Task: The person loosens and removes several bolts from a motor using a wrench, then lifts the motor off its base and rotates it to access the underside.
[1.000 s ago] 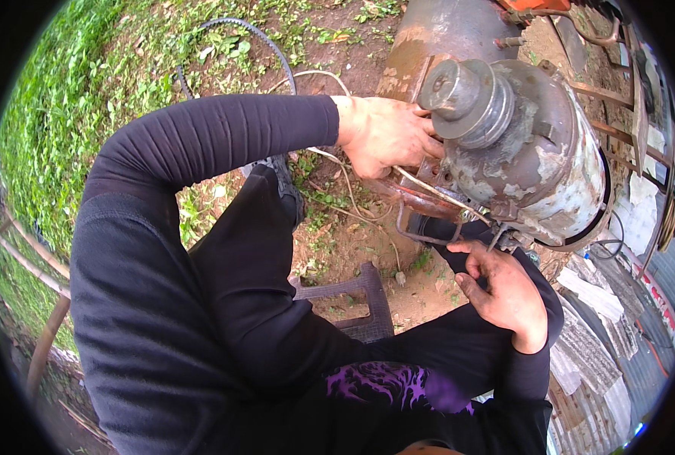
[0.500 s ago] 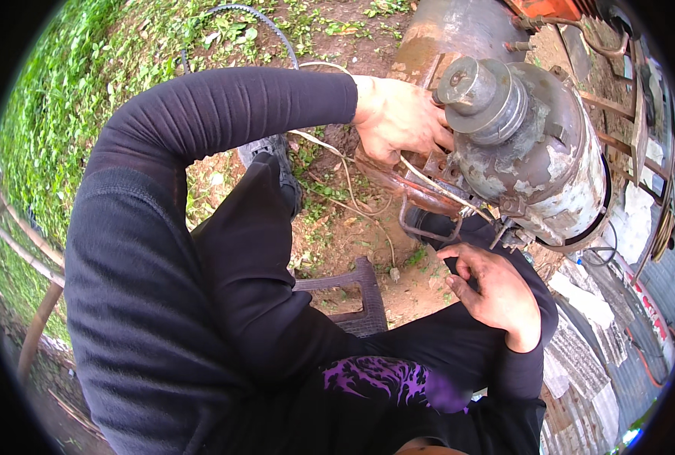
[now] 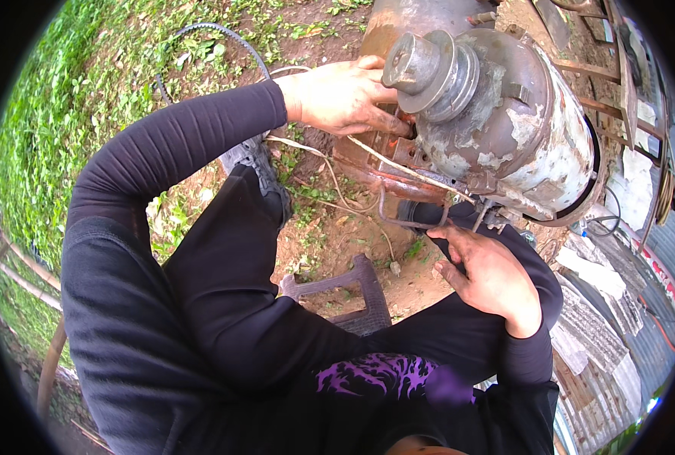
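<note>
A worn electric motor (image 3: 516, 114) with flaking paint and a stepped grey pulley (image 3: 436, 72) sits on a rusty metal base (image 3: 360, 163). My left hand (image 3: 337, 98) reaches in from the left, beside the pulley. Its fingertips press into the gap below the pulley, where whatever they grip is hidden. Near the motor's lower end, my right hand (image 3: 493, 273) rests over my right leg. Its thumb stands apart from the fingers, and the fingertips are at the corner of a bent metal rod (image 3: 398, 220). A pale cord (image 3: 405, 168) crosses below the motor.
Behind the motor lies a rusty cylinder (image 3: 398, 19). A ribbed black belt (image 3: 223, 29) lies on grass and soil. A dark plastic piece (image 3: 368, 296) stands between my legs. To the right are corrugated sheets (image 3: 588, 364) and a metal frame (image 3: 626, 83).
The view has shifted, so the motor appears farther left. My left hand has turned slightly and its wrist has drawn back. The fingers of my right hand have stretched out toward the rod.
</note>
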`<state>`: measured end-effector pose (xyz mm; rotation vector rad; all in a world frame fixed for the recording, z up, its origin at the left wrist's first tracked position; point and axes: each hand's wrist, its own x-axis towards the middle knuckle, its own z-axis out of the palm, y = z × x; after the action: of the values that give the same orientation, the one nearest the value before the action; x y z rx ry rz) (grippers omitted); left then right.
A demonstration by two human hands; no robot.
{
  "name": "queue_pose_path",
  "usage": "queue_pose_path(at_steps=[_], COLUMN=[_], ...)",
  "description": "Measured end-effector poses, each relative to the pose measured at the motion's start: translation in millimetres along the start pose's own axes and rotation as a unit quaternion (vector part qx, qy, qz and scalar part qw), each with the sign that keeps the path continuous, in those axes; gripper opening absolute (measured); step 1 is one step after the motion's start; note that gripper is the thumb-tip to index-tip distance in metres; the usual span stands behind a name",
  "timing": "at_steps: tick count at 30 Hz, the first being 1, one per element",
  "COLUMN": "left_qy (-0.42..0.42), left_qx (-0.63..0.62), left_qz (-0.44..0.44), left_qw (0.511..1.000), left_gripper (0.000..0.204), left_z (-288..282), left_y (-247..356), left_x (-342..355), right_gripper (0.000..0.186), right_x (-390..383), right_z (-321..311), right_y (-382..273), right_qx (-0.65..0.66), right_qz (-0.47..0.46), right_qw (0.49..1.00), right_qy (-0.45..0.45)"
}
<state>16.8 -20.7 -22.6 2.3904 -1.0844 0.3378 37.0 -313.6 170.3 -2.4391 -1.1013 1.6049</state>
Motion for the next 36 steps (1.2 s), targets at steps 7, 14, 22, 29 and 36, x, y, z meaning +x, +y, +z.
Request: queue_pose_path(at_steps=[7,14,22,29,36], left_qy=[0.14,0.215,0.11,0.093,0.089], left_qx=[-0.133,-0.465,-0.464,-0.271,-0.28], left_qz=[-0.169,-0.483,-0.513,-0.399,-0.353], left_qw=[0.967,0.71,0.713,0.871,0.888], left_gripper=[0.022,0.019,0.02,0.022,0.021], left_z=[-1.0,-1.1,-8.5,-19.8,-1.6], left_y=[15.8,44.6,56.5,63.9,49.7], left_x=[-11.0,-14.2,3.7,16.3,12.5], right_gripper=[0.042,0.042,0.046,0.044,0.04], right_x=[1.2,2.4,-2.5,-12.5,-24.1], right_z=[-1.0,-1.0,9.2,11.4,17.2], right_y=[-8.9,-17.6,1.3,11.0,21.9], right_qx=[0.02,0.013,0.001,-0.002,0.008], right_qz=[0.008,-0.011,-0.062,-0.077,-0.125], right_qw=[1.0,1.0,0.997,0.996,0.986], right_qy=[0.002,0.025,0.054,0.045,0.112])
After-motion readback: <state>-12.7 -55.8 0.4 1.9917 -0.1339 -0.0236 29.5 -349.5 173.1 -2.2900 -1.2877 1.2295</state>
